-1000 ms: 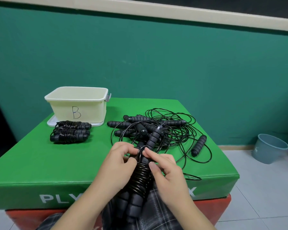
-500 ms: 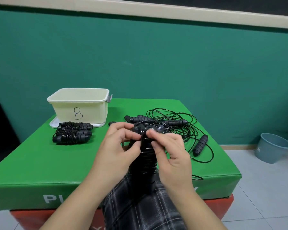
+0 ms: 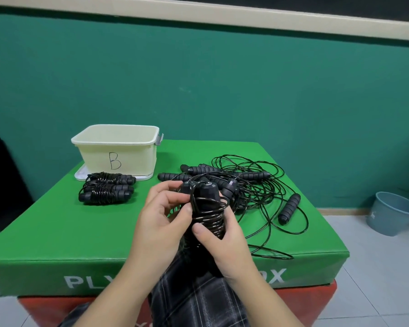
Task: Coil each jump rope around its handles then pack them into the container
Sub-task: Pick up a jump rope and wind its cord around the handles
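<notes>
Hands' grips (image 3: pixel 161 220) (image 3: pixel 224 241) clamp coiled rope (image 3: pixel 208 215) above green mat (image 3: pixel 57 232), teal wall (image 3: pixel 222 90) behind.

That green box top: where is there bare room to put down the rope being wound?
Bare green box top lies in front of the wound bundles, left of the left hand. The right side is crowded with loose ropes.

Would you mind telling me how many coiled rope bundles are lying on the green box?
2 coiled bundles, both in front of the cream container: one nearest it, one just forward. More may be hidden inside.
</notes>
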`<state>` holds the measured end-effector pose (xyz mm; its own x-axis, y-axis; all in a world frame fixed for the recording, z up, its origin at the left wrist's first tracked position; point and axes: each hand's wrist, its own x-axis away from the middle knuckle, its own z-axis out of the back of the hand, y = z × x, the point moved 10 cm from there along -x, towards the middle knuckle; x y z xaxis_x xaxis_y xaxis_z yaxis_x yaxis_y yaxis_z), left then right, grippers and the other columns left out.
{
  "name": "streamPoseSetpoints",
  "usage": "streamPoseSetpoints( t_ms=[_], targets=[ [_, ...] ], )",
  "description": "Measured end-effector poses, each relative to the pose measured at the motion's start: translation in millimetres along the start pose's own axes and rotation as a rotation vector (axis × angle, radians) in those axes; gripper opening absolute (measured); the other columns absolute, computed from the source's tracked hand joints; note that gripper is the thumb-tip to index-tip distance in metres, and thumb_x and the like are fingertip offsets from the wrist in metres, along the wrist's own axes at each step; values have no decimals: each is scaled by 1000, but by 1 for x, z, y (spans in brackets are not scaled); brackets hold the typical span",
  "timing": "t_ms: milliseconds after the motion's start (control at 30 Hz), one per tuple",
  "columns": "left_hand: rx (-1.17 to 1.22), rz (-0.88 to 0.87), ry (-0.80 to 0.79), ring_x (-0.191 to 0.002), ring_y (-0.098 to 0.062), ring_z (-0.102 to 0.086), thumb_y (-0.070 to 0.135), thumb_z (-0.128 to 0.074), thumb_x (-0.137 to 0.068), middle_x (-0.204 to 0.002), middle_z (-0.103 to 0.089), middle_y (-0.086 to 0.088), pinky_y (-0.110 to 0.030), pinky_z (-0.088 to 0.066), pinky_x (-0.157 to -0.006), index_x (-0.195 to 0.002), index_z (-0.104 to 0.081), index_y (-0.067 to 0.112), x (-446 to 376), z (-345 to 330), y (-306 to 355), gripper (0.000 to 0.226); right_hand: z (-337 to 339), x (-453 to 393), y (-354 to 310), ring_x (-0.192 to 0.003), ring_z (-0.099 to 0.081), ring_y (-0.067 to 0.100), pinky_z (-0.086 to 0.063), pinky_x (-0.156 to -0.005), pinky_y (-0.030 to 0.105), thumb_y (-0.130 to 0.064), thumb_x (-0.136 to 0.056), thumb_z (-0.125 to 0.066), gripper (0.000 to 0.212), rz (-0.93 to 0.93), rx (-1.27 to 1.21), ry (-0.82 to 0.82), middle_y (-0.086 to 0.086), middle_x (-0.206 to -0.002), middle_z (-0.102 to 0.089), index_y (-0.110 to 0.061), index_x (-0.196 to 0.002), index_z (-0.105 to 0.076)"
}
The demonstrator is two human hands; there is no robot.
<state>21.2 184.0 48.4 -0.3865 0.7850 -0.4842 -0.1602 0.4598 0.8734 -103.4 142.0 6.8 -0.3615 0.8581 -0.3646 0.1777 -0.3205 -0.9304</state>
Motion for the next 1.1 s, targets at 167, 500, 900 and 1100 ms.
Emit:
streamPoseSetpoints(
  t_ms=[167,500,900,1100],
  targets=[
    [68,9,11,-82,0,-60,11,-59,-71,-108,-55,9,-17,-48,-78,-77,-64,14,0,2,-6,8,-5,-2,6,-86,-65,3,-49,-76,17,-33,-57,-76,65,-13,-127,2,-10,-92,-73,-14,-116,-56],
    [83,66,22,-85,-4,-60,-8,-59,-84,-112,-56,4,-23,-50,-82,-81,-63,11,0,6,-15,20,1,12,-16,-119,-54,0,-40,-95,12,-32,-73,-70,62,242,69,186,-26,-125,-59,-54,-127,-48],
    [-522,-145,-196,-114,14,-31,12,-45,-94,-117,-32,20,-2,-25,-94,-93,-47,28,-3,-1,7,16,-2,15,-21,-130,-41,-1,-30,-103,8,-52,-88,-54,47,385,379,263,-11,-138,-49,-57,-133,-39],
    [-759,-270,-297,-109,6,-25,39,-27,-85,-104,-24,15,-2,-16,-95,-92,-38,19,-1,-10,16,24,-1,16,-21,-128,-43,-1,-31,-101,8,-58,-90,-48,41,409,366,269,-6,-137,-50,-55,-131,-43]
  ],
)
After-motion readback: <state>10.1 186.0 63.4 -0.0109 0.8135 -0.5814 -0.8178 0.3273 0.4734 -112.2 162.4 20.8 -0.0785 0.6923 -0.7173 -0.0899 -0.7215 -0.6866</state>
